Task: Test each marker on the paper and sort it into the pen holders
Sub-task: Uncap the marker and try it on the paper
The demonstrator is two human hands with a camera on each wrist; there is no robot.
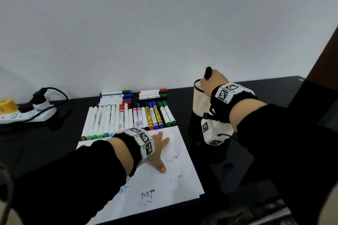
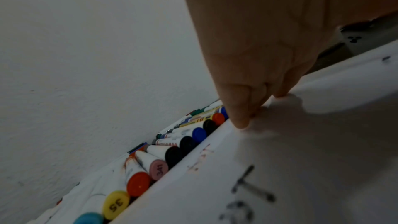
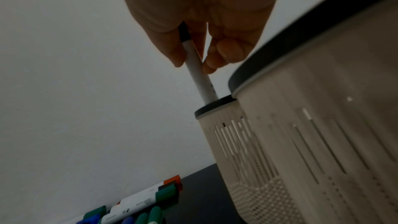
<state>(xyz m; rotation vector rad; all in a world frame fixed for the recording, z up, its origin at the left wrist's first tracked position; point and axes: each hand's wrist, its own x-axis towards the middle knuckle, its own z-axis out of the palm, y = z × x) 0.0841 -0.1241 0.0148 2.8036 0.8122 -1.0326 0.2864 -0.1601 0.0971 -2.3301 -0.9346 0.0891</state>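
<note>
My right hand (image 1: 213,83) (image 3: 191,65) pinches a white marker (image 3: 199,81) with a black cap (image 1: 208,72), held upright with its lower end inside the far white pen holder (image 1: 201,103) (image 3: 224,135). A second white pen holder (image 1: 219,129) (image 3: 323,134) stands nearer, mostly behind my right wrist. My left hand (image 1: 159,149) (image 2: 254,105) lies flat with spread fingers on the white test paper (image 1: 164,179) (image 2: 280,168), which carries scribbled marks. Rows of capped markers (image 1: 131,115) (image 2: 172,151) lie beyond the paper's far edge.
The black table (image 1: 64,133) ends at a white wall. At the far left sit a white power strip (image 1: 25,115) with a plugged black cable and a yellow object (image 1: 7,105). The table's right edge lies past the holders.
</note>
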